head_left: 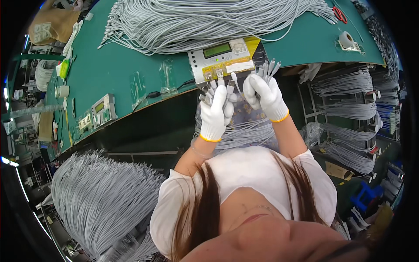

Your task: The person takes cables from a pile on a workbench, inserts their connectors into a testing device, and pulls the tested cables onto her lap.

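Note:
My left hand [213, 114], in a white knitted glove with a yellow cuff, is closed round several grey USB cable ends, their plugs [211, 89] pointing up toward the tester box. My right hand [267, 97], gloved alike, grips a bunch of grey cable ends [269, 69] that stick up past its fingers. Just beyond both hands sits a grey tester box [209, 62] with a small green screen [217, 50] and yellow tape. One USB plug [220, 75] is at its front edge, and a white connector [235, 77] is beside it. Cable lengths [248, 134] hang across my lap.
A large heap of grey cables [205, 26] covers the back of the green table [152, 65]. Red scissors [339, 15] and a tape roll [346, 40] lie at the right. Another tester [103, 109] is at the left edge. Cable bundles [109, 196] hang lower left; racked cables [347, 109] stand right.

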The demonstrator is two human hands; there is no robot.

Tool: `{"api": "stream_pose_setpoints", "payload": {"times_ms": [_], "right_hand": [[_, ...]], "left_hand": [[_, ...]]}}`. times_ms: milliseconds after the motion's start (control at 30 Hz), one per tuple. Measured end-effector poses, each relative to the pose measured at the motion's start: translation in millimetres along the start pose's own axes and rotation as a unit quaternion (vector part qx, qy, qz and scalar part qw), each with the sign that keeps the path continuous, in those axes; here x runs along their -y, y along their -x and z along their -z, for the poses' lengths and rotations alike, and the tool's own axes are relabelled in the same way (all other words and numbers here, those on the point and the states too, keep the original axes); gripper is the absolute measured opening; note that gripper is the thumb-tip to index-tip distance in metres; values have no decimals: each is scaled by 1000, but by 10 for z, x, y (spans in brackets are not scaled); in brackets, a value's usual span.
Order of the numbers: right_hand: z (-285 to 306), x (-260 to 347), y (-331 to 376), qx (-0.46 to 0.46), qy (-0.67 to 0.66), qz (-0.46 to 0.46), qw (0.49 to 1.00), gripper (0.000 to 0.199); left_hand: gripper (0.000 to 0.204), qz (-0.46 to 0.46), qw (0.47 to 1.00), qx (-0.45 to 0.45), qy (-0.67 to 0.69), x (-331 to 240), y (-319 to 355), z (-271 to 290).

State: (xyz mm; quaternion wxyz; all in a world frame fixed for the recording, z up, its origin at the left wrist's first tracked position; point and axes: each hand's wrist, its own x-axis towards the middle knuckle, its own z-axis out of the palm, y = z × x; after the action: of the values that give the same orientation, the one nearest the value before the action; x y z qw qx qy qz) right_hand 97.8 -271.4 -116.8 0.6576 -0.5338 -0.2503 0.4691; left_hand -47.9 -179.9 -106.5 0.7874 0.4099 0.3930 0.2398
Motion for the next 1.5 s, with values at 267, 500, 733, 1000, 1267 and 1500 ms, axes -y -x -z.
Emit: {"api": "stream_pose_setpoints", "payload": {"times_ms": [267, 500, 733, 1000, 1267, 1500], "right_hand": [[-211, -55, -28, -155, 193, 126, 961, 42], [-424, -90, -131, -113, 105, 51, 987, 44], [-398, -140, -123, -94, 138, -14, 986, 44], [-333, -10, -179, -68, 240, -7, 968, 44], [-106, 254, 58, -87, 101, 6, 991, 33], [-193, 46, -1, -85, -12, 13, 996, 27]], "left_hand": [[26, 107, 989, 102, -30, -185, -152, 87], [32, 21, 992, 11, -121, -85, -80, 152], [29, -3, 989, -7, -148, -65, -98, 190], [32, -47, 986, -22, -156, -1, -133, 148], [36, 14, 994, 33, -105, -200, -44, 58], [27, -5, 998, 27, -51, -47, -59, 29]]}}
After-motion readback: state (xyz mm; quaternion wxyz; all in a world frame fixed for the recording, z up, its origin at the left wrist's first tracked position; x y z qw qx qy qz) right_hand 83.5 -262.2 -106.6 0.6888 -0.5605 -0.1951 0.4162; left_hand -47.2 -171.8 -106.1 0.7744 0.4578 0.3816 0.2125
